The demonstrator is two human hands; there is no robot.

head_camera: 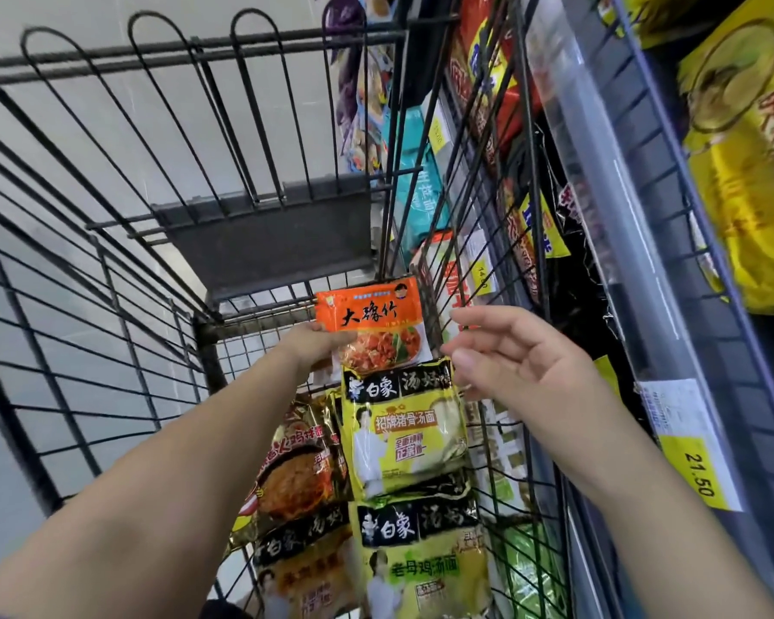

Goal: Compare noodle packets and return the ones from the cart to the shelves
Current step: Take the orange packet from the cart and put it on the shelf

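Orange plastic noodle packet [369, 321] w/ black brush lettering & a food photo is being held upright over the far right corner of the black wire shopping cart [207, 346], printed side facing the camera. Left hand [318, 346] is gripping it at the lower left edge, fingers mostly hiding behind the pkt. Right hand [510, 355] is hovering just right of the pkt, apart from it, fingers relaxed & slightly bent, thumb spread, holding nothing. Below the orange pkt, inside the cart along its right wall, a yellow-and-black noodle bag w/ a white-clad figure [405, 431] is lying flat; its top edge is meeting the orange pkt's bottom in this view. A second yellow-and-black bag w/ green lettering [421, 560] is lying just nearer the camera, touching the first. Left of those, a gold-and-red bag picturing fried noodles [298, 466] is lying just beside the first yellow bag, & a black-topped orange bag [305, 569] is lying nearest, beside the left forearm. Grey plastic flap [264, 243] is hanging at the cart's far end. Outside the right wall, a grey shelf-edge rail [617, 207] is running past; big yellow bags [742, 172] are sitting on the shelf at top right, while red bags [488, 96] & a teal pack [421, 185] are showing through the wires. Yellow price tag reading 21.50 [700, 475] is sitting on the rail, next to a white label [671, 404]
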